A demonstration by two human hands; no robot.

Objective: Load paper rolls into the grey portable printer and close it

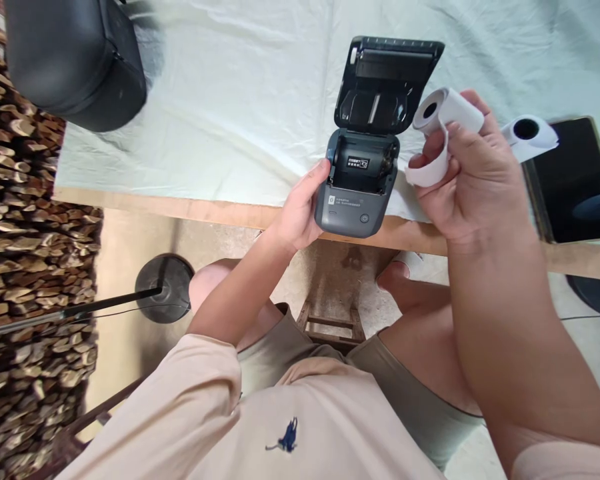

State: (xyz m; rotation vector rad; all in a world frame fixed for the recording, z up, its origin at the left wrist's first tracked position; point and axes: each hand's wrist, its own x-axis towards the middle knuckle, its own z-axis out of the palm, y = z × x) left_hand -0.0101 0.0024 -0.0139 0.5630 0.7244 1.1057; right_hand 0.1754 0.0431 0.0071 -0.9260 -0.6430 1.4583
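Observation:
A small dark grey label printer (356,200) sits at the near edge of the table with its lid (387,83) flipped up and its roll bay empty. My left hand (300,213) grips the printer's left side. To the right of the printer, my right hand (473,177) holds a white paper roll (445,113) above the table, and a loose strip curls down from the roll past my fingers. A second white paper roll (530,135) lies on the table just beyond my right hand.
A pale cloth (230,100) covers the wooden table (220,212). A black case (75,60) stands at the far left. A dark tablet (577,180) lies at the right. Below are my knees, a wooden stool (330,320), a black stand base (164,288) and stacked firewood (25,253).

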